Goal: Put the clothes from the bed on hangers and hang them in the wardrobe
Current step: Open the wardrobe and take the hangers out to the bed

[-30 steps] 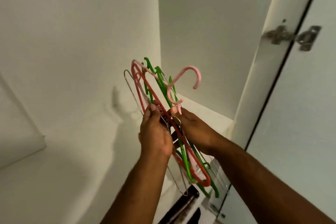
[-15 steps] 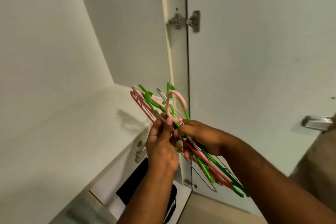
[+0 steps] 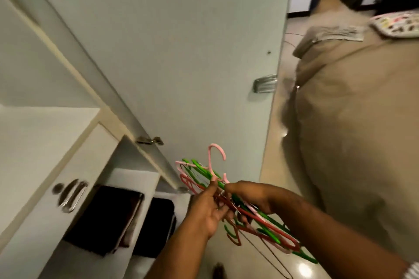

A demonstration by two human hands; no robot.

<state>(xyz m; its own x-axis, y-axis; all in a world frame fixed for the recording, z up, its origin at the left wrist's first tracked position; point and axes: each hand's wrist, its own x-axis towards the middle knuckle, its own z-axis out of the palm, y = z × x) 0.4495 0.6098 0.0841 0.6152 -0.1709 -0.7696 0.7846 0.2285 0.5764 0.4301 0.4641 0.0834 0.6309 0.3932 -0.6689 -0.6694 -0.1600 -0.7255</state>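
Both hands hold a bunch of hangers (image 3: 256,215) low in the middle of the view: green, red, pink plastic ones and thin wire ones. My left hand (image 3: 209,208) pinches the stem of the pink hanger (image 3: 215,161), whose hook sticks up. My right hand (image 3: 251,197) grips the bunch from the right. The open wardrobe (image 3: 74,147) lies to the left, its door (image 3: 181,52) swung out ahead. The bed (image 3: 362,131) with a beige cover fills the right side; folded beige clothes (image 3: 326,36) lie on its far end.
Folded dark clothes (image 3: 106,217) sit in a lower wardrobe compartment. A drawer front with a metal handle (image 3: 72,195) is at the left. A white patterned tray (image 3: 399,22) rests on the bed's far corner. Glossy floor (image 3: 278,120) runs between door and bed.
My view has swung right and down, from inside the wardrobe to the door, floor and bed. Both hands have kept hold of the hanger bunch and dropped lower.
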